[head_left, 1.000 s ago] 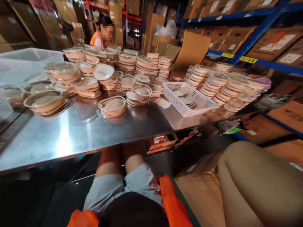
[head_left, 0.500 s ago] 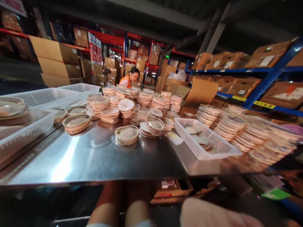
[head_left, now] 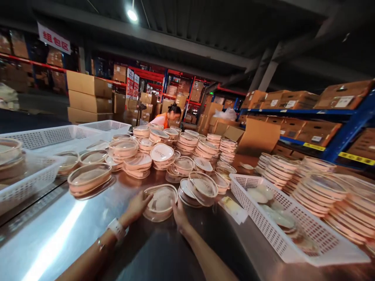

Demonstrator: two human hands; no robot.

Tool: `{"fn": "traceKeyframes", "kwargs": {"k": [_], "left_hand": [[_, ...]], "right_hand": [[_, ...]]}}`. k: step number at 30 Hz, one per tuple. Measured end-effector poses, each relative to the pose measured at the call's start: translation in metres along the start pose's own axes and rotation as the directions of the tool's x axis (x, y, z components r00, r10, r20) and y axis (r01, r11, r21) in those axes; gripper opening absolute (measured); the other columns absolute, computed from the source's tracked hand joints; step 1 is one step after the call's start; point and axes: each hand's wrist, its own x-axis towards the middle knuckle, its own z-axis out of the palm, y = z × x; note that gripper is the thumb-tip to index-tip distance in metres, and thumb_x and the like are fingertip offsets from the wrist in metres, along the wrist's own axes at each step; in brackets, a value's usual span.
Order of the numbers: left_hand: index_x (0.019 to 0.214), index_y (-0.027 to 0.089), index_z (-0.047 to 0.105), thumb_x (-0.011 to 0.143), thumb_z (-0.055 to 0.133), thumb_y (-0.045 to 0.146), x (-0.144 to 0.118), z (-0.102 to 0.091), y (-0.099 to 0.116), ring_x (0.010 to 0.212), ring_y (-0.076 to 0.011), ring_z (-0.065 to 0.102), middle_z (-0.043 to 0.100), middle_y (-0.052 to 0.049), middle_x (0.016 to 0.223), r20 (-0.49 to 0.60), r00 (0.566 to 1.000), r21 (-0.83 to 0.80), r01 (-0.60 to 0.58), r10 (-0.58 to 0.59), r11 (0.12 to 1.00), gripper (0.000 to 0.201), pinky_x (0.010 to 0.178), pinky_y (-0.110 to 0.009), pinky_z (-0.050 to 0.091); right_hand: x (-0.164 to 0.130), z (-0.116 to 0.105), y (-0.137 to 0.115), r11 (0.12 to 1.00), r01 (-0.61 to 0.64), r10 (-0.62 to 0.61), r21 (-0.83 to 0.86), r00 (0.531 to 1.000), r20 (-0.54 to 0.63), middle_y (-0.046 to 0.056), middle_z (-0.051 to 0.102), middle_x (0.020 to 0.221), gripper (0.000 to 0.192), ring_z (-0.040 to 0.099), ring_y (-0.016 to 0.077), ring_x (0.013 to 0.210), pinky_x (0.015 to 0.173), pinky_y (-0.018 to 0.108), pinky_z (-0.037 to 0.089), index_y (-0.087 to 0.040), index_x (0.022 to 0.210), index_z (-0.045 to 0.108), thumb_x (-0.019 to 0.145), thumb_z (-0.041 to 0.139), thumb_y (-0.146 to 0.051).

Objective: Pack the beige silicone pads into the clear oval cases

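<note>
A shallow round container (head_left: 161, 202) with a clear lid sits on the steel table (head_left: 70, 230), nearest to me. My left hand (head_left: 136, 207), with a white wristband, touches its left side, fingers spread along the rim. My right hand (head_left: 179, 214) rests against its right side. Both hands cup the container from either side. Just right of it lie two more lidded containers (head_left: 199, 189), one tilted over the other.
Many stacks of lidded containers (head_left: 187, 146) fill the table's far half and right side (head_left: 319, 191). A white mesh basket (head_left: 281, 230) holds lids at right; more baskets (head_left: 32, 179) stand at left. A person in orange (head_left: 170, 117) works behind. Cardboard boxes fill the shelves (head_left: 322, 117).
The view has lifted from my lap to the table. Both my hands have come up from below and now sit on either side of the nearest container.
</note>
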Motion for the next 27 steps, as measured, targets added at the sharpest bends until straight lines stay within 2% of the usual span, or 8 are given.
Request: {"fn": "traceKeyframes", "kwargs": {"k": [4,7,10,12,15,20,23,27], "left_hand": [[0.118,0.019,0.061,0.068,0.073,0.058,-0.003,0.009,-0.005,0.117,-0.0323,0.063,0.069,-0.013,0.124,0.153,0.988,-0.309,0.015,0.034,0.951,0.065,0.098,-0.04,0.051],[0.13,0.021,0.053,0.06,0.084,0.051,-0.01,0.006,0.003,0.121,-0.0332,0.061,0.065,-0.012,0.132,0.148,0.986,-0.545,0.144,-0.075,0.826,0.082,0.096,-0.039,0.054],[0.135,0.022,0.05,0.06,0.085,0.051,-0.015,0.005,0.011,0.121,-0.0352,0.06,0.065,-0.013,0.131,0.146,0.975,-0.676,0.224,-0.17,0.702,0.088,0.093,-0.042,0.055],[0.133,0.022,0.054,0.066,0.081,0.054,-0.015,0.006,0.012,0.121,-0.0353,0.061,0.067,-0.012,0.128,0.217,0.961,-0.706,0.275,-0.17,0.652,0.08,0.094,-0.044,0.055],[0.118,0.02,0.067,0.066,0.077,0.061,-0.012,0.006,0.004,0.12,-0.0363,0.061,0.073,-0.011,0.117,0.197,0.971,-0.628,0.229,-0.132,0.744,0.067,0.098,-0.045,0.052],[0.099,0.022,0.078,0.068,0.071,0.067,-0.005,-0.002,-0.004,0.116,-0.0361,0.062,0.074,-0.01,0.113,0.139,0.988,-0.374,-0.005,0.061,0.927,0.056,0.106,-0.046,0.045],[0.094,0.023,0.079,0.07,0.067,0.068,-0.005,-0.004,0.0,0.116,-0.0345,0.061,0.074,-0.01,0.113,0.123,0.985,-0.312,-0.078,0.122,0.947,0.052,0.107,-0.043,0.043],[0.096,0.02,0.079,0.067,0.064,0.075,-0.009,-0.003,0.007,0.105,-0.0344,0.065,0.077,-0.01,0.104,0.096,0.995,-0.318,0.03,0.001,0.948,0.064,0.1,-0.044,0.048]], "right_hand": [[-0.006,-0.013,0.0,0.944,-0.003,0.018,0.331,0.999,-0.042,0.008,0.06,0.138,0.064,0.045,0.027,0.138,0.117,0.048,0.031,-0.028,0.128,0.063,0.081,0.058,-0.07],[-0.012,-0.015,-0.007,0.856,-0.036,0.084,0.515,0.994,-0.07,0.007,0.057,0.142,0.066,0.048,0.0299,0.136,0.106,0.05,0.045,-0.033,0.133,0.058,0.082,0.052,-0.073],[-0.024,-0.006,-0.003,0.847,-0.15,0.144,0.511,0.988,0.052,0.008,0.06,0.139,0.065,0.054,0.0337,0.129,0.093,0.054,0.053,-0.034,0.133,0.058,0.081,0.052,-0.074],[-0.03,-0.001,0.003,0.911,-0.089,0.116,0.403,0.992,-0.043,0.007,0.057,0.142,0.065,0.048,0.0326,0.134,0.102,0.052,0.047,-0.034,0.131,0.059,0.076,0.064,-0.069],[-0.023,-0.009,0.007,0.969,0.008,0.051,0.245,0.971,-0.234,0.008,0.061,0.136,0.055,0.049,0.0312,0.132,0.11,0.048,0.04,-0.03,0.123,0.066,0.074,0.069,-0.053],[0.008,-0.038,-0.011,0.995,0.091,-0.098,-0.041,0.965,-0.244,0.009,0.072,0.091,0.024,0.064,0.0284,0.089,0.089,0.045,0.052,-0.023,0.085,0.078,0.067,0.07,-0.035],[0.008,-0.041,-0.024,0.993,0.08,-0.09,-0.091,0.99,-0.111,0.007,0.071,0.077,0.019,0.064,0.0267,0.078,0.08,0.042,0.054,-0.023,0.08,0.078,0.071,0.07,-0.037],[-0.01,-0.029,-0.038,0.994,-0.029,0.023,0.103,0.998,0.062,0.011,0.074,0.085,0.057,0.067,0.0313,0.083,0.079,0.046,0.055,-0.021,0.093,0.078,0.063,0.07,-0.069]]}}
